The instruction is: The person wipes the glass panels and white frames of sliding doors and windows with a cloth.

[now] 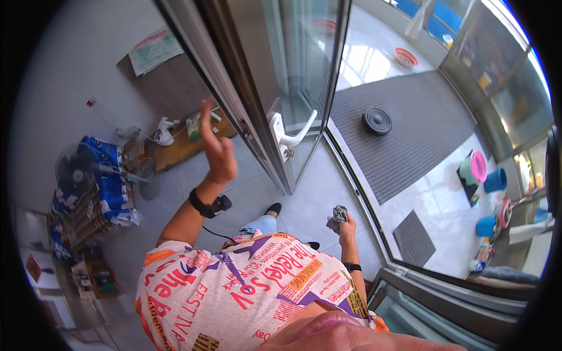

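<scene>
My left hand [218, 149] is raised with its fingers stretched out and holding nothing, just left of the upright metal edge of a glass door [272, 64]; whether it touches the edge I cannot tell. The door has a white lever handle [303, 134] with a lock cylinder below it, right of that hand. My right hand [346, 228] is low on the right, closed on a crumpled grey cloth [336, 219], in front of the sliding-door track on the floor.
A robot vacuum [376, 121] sits on a ribbed mat [418, 152] beyond the track [360, 196]. Buckets [494, 179] and a small mat [413, 237] are at the right. A fan [78, 169], blue packs [96, 152] and a wooden board [178, 155] stand at the left.
</scene>
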A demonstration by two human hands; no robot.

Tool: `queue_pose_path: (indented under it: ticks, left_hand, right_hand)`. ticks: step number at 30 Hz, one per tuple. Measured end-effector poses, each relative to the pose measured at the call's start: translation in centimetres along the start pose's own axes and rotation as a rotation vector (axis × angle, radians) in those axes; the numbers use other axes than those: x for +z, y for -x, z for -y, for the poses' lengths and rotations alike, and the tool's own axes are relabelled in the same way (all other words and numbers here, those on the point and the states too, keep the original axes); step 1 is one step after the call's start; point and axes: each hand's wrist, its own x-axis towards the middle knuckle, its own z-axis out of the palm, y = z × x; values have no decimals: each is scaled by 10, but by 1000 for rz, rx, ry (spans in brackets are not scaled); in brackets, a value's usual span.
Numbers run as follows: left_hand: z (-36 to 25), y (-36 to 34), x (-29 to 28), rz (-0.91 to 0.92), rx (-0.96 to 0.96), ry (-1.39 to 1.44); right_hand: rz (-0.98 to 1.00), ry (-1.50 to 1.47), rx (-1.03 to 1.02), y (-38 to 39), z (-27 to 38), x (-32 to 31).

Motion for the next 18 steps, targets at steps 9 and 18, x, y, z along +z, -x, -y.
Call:
queue_pose_path:
  ticks: [9,18]
  left_hand:
    - [43,-8,33,-345,-112,-245]
    - [48,-10,36,-387,-237,-93]
  right_hand:
    - [222,-22,-88,29,72,68]
    - [249,550,-1946,115,357,307]
